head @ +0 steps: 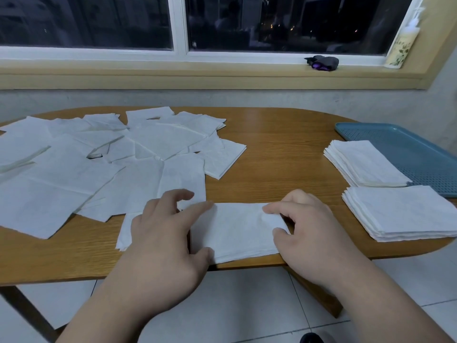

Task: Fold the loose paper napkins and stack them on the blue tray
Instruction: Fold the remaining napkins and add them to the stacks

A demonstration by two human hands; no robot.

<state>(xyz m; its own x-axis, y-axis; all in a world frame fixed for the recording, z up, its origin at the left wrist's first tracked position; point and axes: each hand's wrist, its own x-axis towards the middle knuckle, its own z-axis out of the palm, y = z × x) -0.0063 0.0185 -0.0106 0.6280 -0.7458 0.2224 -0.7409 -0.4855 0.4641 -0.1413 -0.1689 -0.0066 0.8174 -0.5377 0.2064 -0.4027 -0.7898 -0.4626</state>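
While left hand [160, 233] presses napkin [235, 231], right [311, 238] pinches

White loose napkins [111, 154] lie overlapping across the table's [284, 149] left. A half-folded napkin [237, 231] lies flat at the near edge. On the right, the far stack [366, 162] overlaps the perforated blue tray [420, 149], and the near stack [405, 214] lies just beside it.

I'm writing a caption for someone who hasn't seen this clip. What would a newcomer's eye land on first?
Both hands at the table's near edge: the left hand presses a half-folded napkin while the right hand pinches its right end. Behind them on the left sprawls a heap of loose napkins, and on the right two neat folded stacks sit by the blue tray.
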